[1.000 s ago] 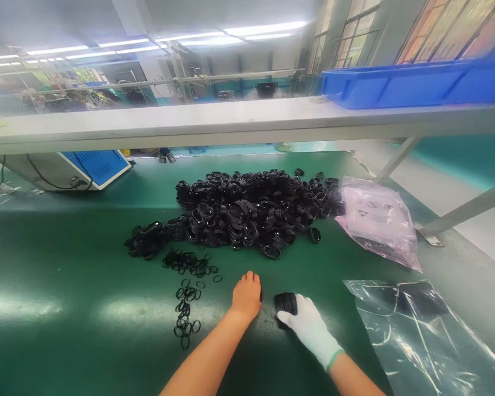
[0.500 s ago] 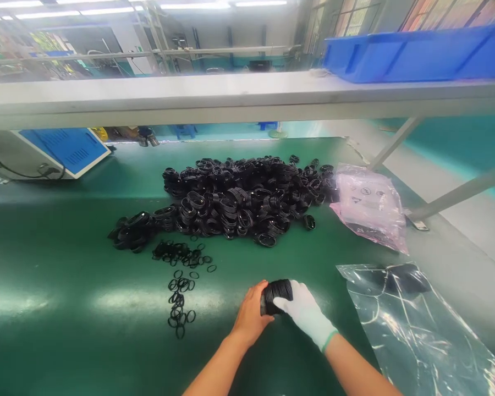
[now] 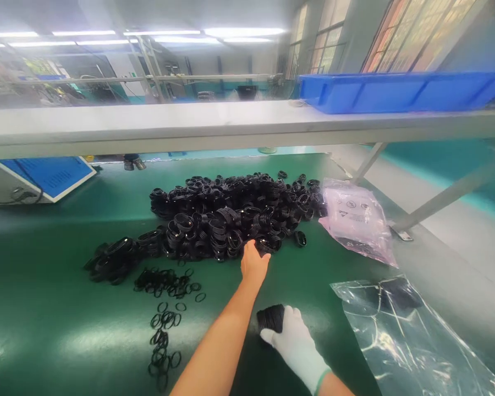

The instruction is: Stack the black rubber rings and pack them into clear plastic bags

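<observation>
A large heap of black rings (image 3: 214, 220) lies on the green tabletop. At the heap's front edge is my bare left hand (image 3: 254, 263), its thumb held apart from the fingers. Its fingertips reach the nearest rings; whether they touch one is hard to see. Closer to me, my right hand (image 3: 291, 335), in a white glove, is closed round a stack of black rings (image 3: 271, 318) lined up face to face. The gloved thumb lies along the near side of the stack, and the palm covers its right end.
Small thin black rings (image 3: 160, 283) are scattered on the left. A pink plastic bag (image 3: 355, 214) lies right of the heap, with a clear plastic bag (image 3: 416, 335) nearer me. A raised white shelf (image 3: 148, 124) spans the back, carrying a blue bin (image 3: 396, 92).
My left hand has left the ring stack and moved forward to the heap. My right hand keeps the stack. The camera view has tilted up and shifted slightly right.
</observation>
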